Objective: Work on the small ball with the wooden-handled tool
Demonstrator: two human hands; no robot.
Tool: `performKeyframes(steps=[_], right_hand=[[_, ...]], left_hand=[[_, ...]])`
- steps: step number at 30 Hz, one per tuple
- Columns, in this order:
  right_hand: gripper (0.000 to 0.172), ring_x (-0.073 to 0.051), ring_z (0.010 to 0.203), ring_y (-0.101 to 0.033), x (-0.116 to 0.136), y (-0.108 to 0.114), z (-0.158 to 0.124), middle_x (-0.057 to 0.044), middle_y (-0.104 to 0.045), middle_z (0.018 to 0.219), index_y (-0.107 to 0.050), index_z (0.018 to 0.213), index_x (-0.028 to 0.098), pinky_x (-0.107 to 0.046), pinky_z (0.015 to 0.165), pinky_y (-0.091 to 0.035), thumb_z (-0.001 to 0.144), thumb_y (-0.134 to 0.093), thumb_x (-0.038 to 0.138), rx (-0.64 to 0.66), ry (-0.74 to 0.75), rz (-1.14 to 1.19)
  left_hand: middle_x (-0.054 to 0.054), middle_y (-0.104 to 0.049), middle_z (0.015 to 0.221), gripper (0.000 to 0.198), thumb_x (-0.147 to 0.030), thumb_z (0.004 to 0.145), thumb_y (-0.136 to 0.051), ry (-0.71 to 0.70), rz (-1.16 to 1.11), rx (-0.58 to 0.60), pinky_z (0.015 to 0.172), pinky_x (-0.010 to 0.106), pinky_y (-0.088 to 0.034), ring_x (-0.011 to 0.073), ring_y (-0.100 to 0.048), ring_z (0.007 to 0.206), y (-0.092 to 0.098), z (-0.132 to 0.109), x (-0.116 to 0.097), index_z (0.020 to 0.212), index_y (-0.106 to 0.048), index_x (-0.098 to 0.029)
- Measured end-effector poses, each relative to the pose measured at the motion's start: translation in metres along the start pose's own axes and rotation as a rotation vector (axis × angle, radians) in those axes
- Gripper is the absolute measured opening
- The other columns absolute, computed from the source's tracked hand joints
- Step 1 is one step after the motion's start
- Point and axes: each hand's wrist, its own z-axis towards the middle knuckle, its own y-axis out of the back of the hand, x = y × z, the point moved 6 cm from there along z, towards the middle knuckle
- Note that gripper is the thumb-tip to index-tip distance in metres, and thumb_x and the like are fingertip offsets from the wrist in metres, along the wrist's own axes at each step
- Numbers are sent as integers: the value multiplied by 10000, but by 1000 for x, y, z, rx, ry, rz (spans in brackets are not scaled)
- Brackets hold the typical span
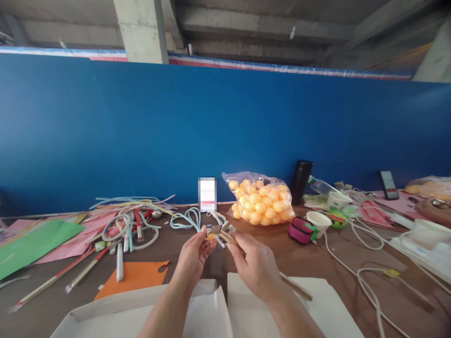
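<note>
Over the middle of the brown surface, between my two hands, I hold a slim brush-like tool up against a small rounded yellow-orange piece. The tool's long axis slants: its dark, narrow tip points left and away from me, at the piece and touching or nearly touching it, while its pale, wood-coloured shaft runs back to the right and toward me, into my right hand. A brown rod slants out on the near right side of that hand, along much the same line; whether it belongs to the same tool I cannot tell.

My right hand is closed around the shaft, thumb and forefinger pinching it near the front. My left hand pinches the rounded piece between its fingertips. The piece is warm yellow-orange low down, with a dark, silvery, patterned part above; its detail is too small to read, and I cannot make out a long axis on it.

Just beyond my hands lie loops of pale blue cord, with a clear bag of orange balls to their right. White card lies beneath my forearms.
</note>
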Motion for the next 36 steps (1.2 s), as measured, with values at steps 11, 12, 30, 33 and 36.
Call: performKeyframes(steps=[11, 12, 30, 33, 36], right_hand=[[288, -195, 874, -674, 0, 0, 0, -63, -708, 976, -628, 1154, 238, -252, 756, -482, 948, -440, 311, -17, -5, 0], [285, -196, 869, -676, 0, -1, 0, -61, -710, 970, -632, 1148, 238, -252, 750, -484, 945, -446, 310, -11, -8, -11], [244, -194, 867, -666, 0, 2, -1, -63, -712, 979, -639, 1085, 218, -247, 749, -468, 932, -468, 304, -73, -13, 116], [227, -178, 797, -661, 2, 3, -1, -56, -713, 929, -642, 1050, 219, -231, 705, -455, 934, -470, 309, -96, 2, 137], [221, -179, 786, -658, 1, 1, -1, -47, -712, 903, -649, 1038, 226, -227, 685, -441, 933, -472, 309, -86, 0, 104]], left_hand=[[93, -678, 715, 97, -172, 819, -640, 6, -3, -2, 599, 209, -582, 113, -645, 583, -1, 1, 0, 798, -647, -77], [92, -676, 710, 100, -171, 823, -634, 10, -3, -5, 594, 210, -582, 111, -642, 578, 0, 1, 0, 795, -647, -76], [90, -667, 728, 123, -188, 829, -631, 22, -9, -16, 595, 208, -576, 105, -634, 594, 1, 0, 1, 818, -644, -66], [89, -666, 733, 137, -200, 823, -639, 21, 1, -19, 602, 212, -577, 108, -638, 599, 2, 1, 1, 832, -642, -63], [86, -664, 726, 131, -197, 828, -632, 21, 5, -18, 598, 212, -575, 107, -637, 595, 1, 2, 1, 830, -642, -66]])
